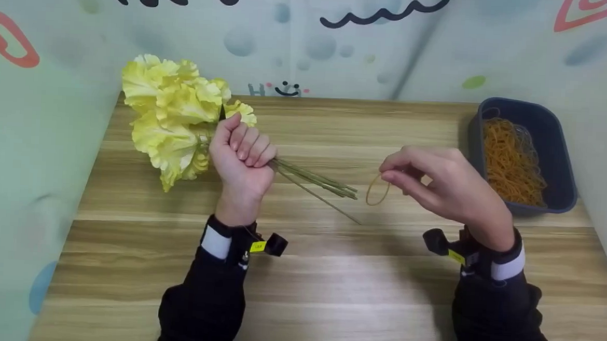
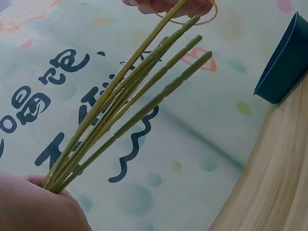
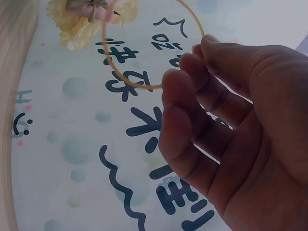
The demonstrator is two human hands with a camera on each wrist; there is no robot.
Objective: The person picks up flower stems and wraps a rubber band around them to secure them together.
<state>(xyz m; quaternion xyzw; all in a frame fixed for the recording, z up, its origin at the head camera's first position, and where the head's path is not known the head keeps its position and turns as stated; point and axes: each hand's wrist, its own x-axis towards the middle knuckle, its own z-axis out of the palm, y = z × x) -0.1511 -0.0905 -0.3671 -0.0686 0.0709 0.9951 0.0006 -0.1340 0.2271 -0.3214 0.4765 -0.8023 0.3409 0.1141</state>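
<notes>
In the head view my left hand (image 1: 244, 154) grips a bunch of yellow artificial flowers (image 1: 174, 106) by the stems. The ruffled blooms stick out to the left of the fist. Green stems (image 1: 316, 177) point right from it, one of them splayed lower than the others. My right hand (image 1: 438, 180) pinches a thin yellow rubber band (image 1: 369, 191) between thumb and fingertips, just right of the stem ends. Seen from the right wrist, the rubber band (image 3: 115, 67) hangs as a wide loop. From the left wrist, several stem ends (image 2: 192, 62) fan out slightly.
A dark blue bin (image 1: 563, 168) with a heap of rubber bands (image 1: 511, 166) stands at the right on the wood-grain table (image 1: 328, 296). A printed backdrop (image 1: 341, 48) with lettering and dots rises behind the table and along both sides.
</notes>
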